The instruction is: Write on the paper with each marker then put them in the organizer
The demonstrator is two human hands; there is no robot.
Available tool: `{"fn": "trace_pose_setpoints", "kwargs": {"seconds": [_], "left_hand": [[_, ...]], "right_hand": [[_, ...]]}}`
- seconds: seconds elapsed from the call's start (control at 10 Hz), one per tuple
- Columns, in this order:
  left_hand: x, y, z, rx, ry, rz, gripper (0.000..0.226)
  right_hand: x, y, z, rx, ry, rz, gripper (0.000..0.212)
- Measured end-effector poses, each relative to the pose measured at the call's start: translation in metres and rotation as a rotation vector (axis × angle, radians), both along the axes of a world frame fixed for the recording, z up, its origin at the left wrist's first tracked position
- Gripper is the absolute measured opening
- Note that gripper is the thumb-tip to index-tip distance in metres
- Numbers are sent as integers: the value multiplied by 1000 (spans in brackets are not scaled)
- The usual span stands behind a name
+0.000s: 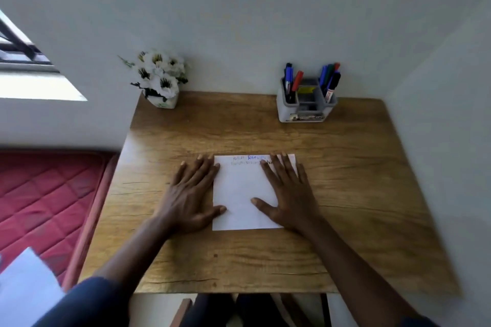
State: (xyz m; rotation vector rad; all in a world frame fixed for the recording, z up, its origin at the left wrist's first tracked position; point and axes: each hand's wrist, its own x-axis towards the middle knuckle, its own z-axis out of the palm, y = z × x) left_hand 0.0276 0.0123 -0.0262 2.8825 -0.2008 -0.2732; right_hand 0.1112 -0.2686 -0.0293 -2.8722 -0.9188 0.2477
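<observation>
Released and flat, the left grip (190,194) is laid palm down on the brown wooden table (350,172), its fingers straight and spread. Its thumb is rested on the left edge of the white rectangular sheet of paper (239,191), and its forefinger tip is touching that edge. The right grip (289,194) is likewise released. It is pressed palm down on the right part of the same sheet, with its fingers straight and spread. Nothing is held by either grip.

The paper is laid flat near the middle of the table, between the two grips. Two short lines of handwriting are seen along its far edge. One word is written in blue, and the rest is too blurred to be read. Part of the writing is covered by the right grip's fingers.

The grey plastic desk organizer (305,113) is set at the far right of the table, close to the pale wall (239,21) and well apart from the paper. Coloured markers (329,79) are stood upright in its two outer compartments: blue and red ones on the left, and blue, green, red and black ones on the right. Small items are held in the middle compartments, but they cannot be made out.

A small white pot of white flowers (160,79) is placed at the far left of the table. A red quilted mattress (39,194) is seen beside the table on the left. The left arm is covered near the bottom edge by a dark blue sleeve (87,300).
</observation>
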Motion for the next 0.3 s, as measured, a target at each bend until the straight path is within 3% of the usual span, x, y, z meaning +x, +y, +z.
{"fn": "trace_pose_setpoints", "kwargs": {"seconds": [0.3], "left_hand": [[-2, -6, 15, -25, 6, 96, 104]], "right_hand": [[-4, 1, 8, 68, -14, -20, 94]]}}
